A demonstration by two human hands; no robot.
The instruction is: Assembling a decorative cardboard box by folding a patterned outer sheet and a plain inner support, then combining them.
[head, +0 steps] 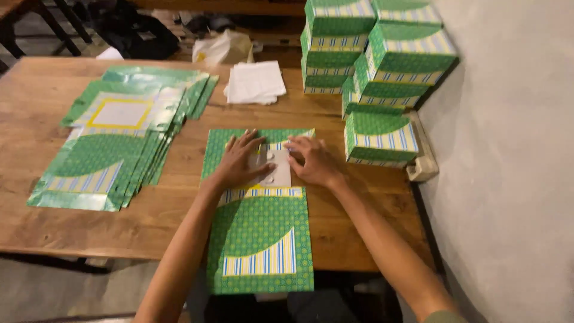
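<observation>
A flat, unfolded green box sheet (pixel 260 230) with striped and yellow bands lies on the wooden table (pixel 48 221) in front of me, its near end hanging over the table's edge. My left hand (pixel 239 158) and my right hand (pixel 312 160) both press flat on its far part, fingers spread, on either side of a pale grey panel (pixel 278 170) in the sheet. Neither hand grips anything.
A fanned pile of flat green box sheets (pixel 119 137) lies at the left. Several folded green boxes (pixel 373 60) are stacked at the far right by the wall. White paper (pixel 255 82) lies at the back, with bags and chair legs beyond the table.
</observation>
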